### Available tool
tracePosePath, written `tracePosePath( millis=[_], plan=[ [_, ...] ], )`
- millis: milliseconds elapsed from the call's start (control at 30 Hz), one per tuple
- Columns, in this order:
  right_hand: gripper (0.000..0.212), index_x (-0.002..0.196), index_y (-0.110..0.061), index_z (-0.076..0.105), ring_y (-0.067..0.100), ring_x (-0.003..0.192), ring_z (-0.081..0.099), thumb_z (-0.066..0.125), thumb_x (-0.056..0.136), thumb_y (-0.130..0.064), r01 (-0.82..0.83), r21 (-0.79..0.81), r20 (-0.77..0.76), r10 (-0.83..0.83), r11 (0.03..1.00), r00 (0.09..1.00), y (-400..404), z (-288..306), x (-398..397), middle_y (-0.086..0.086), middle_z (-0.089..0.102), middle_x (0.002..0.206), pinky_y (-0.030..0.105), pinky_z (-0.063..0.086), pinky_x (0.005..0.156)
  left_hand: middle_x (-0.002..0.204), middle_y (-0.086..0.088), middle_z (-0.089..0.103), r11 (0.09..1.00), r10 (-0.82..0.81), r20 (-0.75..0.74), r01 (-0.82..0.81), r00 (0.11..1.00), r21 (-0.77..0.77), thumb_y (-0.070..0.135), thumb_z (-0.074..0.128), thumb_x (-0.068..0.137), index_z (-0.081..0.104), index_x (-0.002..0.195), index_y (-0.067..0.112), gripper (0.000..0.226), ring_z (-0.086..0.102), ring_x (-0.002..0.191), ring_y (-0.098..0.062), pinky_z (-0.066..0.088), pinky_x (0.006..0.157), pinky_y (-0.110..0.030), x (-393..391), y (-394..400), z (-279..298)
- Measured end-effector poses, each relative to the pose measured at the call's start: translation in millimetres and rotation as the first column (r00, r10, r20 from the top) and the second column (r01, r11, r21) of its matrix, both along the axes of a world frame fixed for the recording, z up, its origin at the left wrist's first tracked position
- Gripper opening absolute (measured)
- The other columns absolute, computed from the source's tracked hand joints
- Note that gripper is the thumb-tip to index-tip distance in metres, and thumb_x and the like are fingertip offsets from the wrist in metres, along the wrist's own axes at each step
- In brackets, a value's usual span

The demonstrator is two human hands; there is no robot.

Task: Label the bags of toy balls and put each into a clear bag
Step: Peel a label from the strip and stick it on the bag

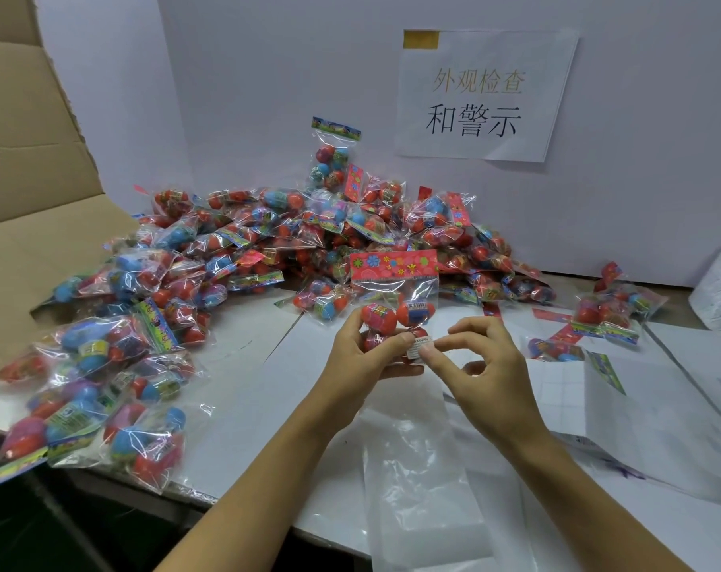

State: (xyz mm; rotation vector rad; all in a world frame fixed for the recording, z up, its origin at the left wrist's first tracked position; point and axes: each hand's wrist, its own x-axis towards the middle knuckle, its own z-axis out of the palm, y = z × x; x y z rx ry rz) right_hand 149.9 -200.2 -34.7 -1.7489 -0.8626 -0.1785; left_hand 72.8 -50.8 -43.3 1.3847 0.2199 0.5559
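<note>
Mostly undone, we judge; left hand (367, 348) grips ball bag (394, 307) above counter (243, 365); right hand (480, 357) pinches label (420, 348) onto it; clear bag (412, 468) waits below; pile (292, 237) seemingly unlabelled.

Packing and inspection station in small factory or warehouse — not home. Printed paper sign (486, 94) in Chinese characters taped to plain white partition (268, 76) behind surface (243, 365). Heap of identical retail bags of toy balls (292, 237) piled across surface, many dozens, all with colourful header cards. Opened cardboard carton (28, 158) at left — bulk stock. Sticker sheets (557, 390) and clear bags (412, 468) laid flat in front.
</note>
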Motion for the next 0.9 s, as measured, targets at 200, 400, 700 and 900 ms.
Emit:
tracePosePath(
  millis=[200, 400, 700, 900],
  plan=[
    [0.011, 0.089, -0.025, 0.070, 0.012, 0.104, 0.056, 0.076, 0.088, -0.015, -0.013, 0.005, 0.024, 0.013, 1.000, 1.000, 1.0, 0.5, -0.1, -0.018, 0.052, 0.104, 0.007, 0.048, 0.069, 0.104, -0.005, 0.078, 0.999, 0.001, -0.011, -0.002, 1.000, -0.052, 0.012, 0.073, 0.093, 0.059, 0.118, 0.024, 0.031, 0.077, 0.095, -0.026, 0.062, 0.073, -0.030, 2.2, 1.7, -0.4],
    [0.011, 0.087, -0.023, 0.070, 0.012, 0.105, 0.056, 0.075, 0.088, -0.013, 0.012, 0.008, 0.029, -0.012, 1.000, 1.000, 0.4, -1.1, 0.9, -0.014, 0.054, 0.104, 0.008, 0.048, 0.069, 0.110, -0.007, 0.076, 0.998, -0.037, -0.002, 0.037, 0.999, -0.041, 0.015, 0.077, 0.090, 0.057, 0.121, 0.024, 0.038, 0.076, 0.100, -0.027, 0.062, 0.077, -0.032, 1.5, 2.0, -1.6],
    [0.012, 0.078, -0.016, 0.072, 0.014, 0.101, 0.056, 0.076, 0.088, -0.021, 0.077, 0.034, 0.033, -0.078, 0.996, 0.996, -0.3, 1.1, 1.2, -0.011, 0.059, 0.097, 0.011, 0.046, 0.067, 0.105, 0.000, 0.076, 0.993, -0.080, -0.023, 0.081, 0.997, 0.083, 0.018, 0.090, 0.065, 0.056, 0.120, 0.029, 0.066, 0.075, 0.102, -0.024, 0.062, 0.085, -0.036, 0.3, 0.6, -4.6],
    [0.012, 0.079, -0.013, 0.073, 0.010, 0.099, 0.055, 0.076, 0.087, -0.021, 0.067, 0.024, 0.058, -0.069, 0.997, 0.996, 0.4, 1.3, 0.2, -0.009, 0.060, 0.096, 0.011, 0.046, 0.065, 0.102, 0.005, 0.076, 0.993, -0.090, -0.023, 0.092, 0.996, 0.075, 0.015, 0.088, 0.066, 0.055, 0.118, 0.035, 0.065, 0.075, 0.102, -0.022, 0.061, 0.083, -0.031, 0.7, 2.0, -5.2]
  ],
)
